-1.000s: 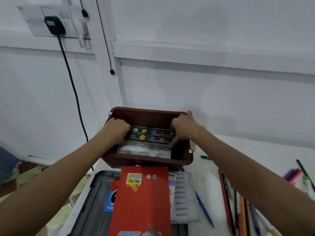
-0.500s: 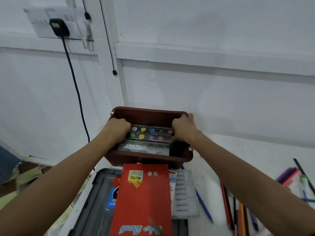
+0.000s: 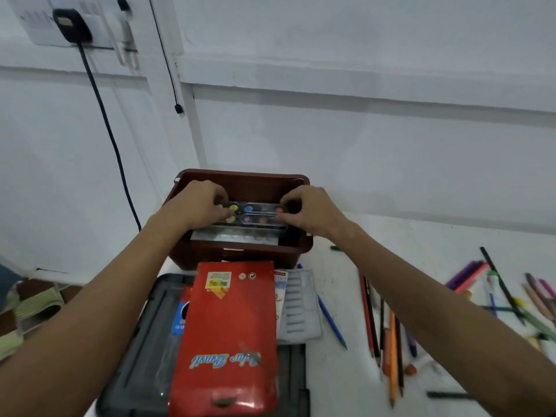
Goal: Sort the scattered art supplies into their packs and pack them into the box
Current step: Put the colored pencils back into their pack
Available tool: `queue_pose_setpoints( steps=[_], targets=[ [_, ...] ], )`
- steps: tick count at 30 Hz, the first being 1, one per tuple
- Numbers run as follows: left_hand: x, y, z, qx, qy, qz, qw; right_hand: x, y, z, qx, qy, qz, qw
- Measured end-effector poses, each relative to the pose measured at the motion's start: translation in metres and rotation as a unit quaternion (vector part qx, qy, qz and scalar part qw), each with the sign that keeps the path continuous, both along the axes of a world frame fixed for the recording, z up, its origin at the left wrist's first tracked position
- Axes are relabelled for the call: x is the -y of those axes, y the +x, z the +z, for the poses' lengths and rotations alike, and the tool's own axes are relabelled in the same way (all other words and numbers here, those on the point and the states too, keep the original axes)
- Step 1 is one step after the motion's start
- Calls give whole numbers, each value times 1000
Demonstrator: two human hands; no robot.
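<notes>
A dark red-brown plastic box stands at the back of the white table against the wall. Inside it lies a watercolour paint set with round colour pans under a clear lid. My left hand grips the set's left end with curled fingers. My right hand pinches its right end. Both hands reach down into the box. A red colour-pencil pack lies in front of the box, on top of a blue pack.
A dark grey lid or tray lies under the packs. A clear ribbed insert and a blue pencil lie beside them. Several loose pencils and markers are scattered at the right. A black cable hangs on the wall.
My hands have shifted inward along the paint set, from its outer edges onto its top ends. The view has tilted slightly downward.
</notes>
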State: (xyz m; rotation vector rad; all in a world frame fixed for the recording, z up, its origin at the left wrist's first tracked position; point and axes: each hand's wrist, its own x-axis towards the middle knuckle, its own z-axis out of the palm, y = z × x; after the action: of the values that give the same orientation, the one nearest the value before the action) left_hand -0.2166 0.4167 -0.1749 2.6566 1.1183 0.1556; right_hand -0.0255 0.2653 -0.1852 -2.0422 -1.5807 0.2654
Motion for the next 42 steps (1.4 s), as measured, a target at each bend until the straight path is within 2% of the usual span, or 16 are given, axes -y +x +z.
queue_pose_setpoints(
  steps=[4,6,10,13,15,18,21,26,29,31,33,36,39,40,42],
  targets=[
    [58,-15,18,139,0,61,988,41,-14,8,-51,106,0,993],
    [91,-36,18,165,3,100,981,63,-27,12,-103,120,15,987],
    [141,-89,0,106,-34,204,973,102,-55,2,-157,19,81,984],
    [169,-120,-20,34,-130,272,953,122,-79,-21,-173,-107,98,974],
    [186,-130,-31,27,-201,295,934,133,-93,-33,-198,-149,101,964],
    [208,-130,-36,78,-231,297,923,144,-105,-36,-241,-142,95,955],
    [225,-124,-30,118,-206,306,922,152,-107,-32,-316,-138,78,935],
    [247,-120,-25,157,-160,329,917,164,-98,-30,-411,-189,74,889],
    [266,-115,-12,284,-200,328,879,170,-93,-33,-454,-181,57,871],
    [280,-105,-1,348,-231,301,857,177,-85,-32,-471,-175,54,863],
    [294,-91,7,349,-192,243,884,187,-73,-25,-501,-154,53,850],
    [310,-59,15,305,-70,114,943,206,-39,-6,-607,-96,13,789],
    [314,-17,9,241,0,-28,970,233,9,11,-699,-44,-18,714],
    [314,0,5,220,15,-72,973,244,25,14,-710,-17,-38,703],
    [315,33,-5,189,29,-153,970,265,52,16,-702,42,-95,704]
  ],
)
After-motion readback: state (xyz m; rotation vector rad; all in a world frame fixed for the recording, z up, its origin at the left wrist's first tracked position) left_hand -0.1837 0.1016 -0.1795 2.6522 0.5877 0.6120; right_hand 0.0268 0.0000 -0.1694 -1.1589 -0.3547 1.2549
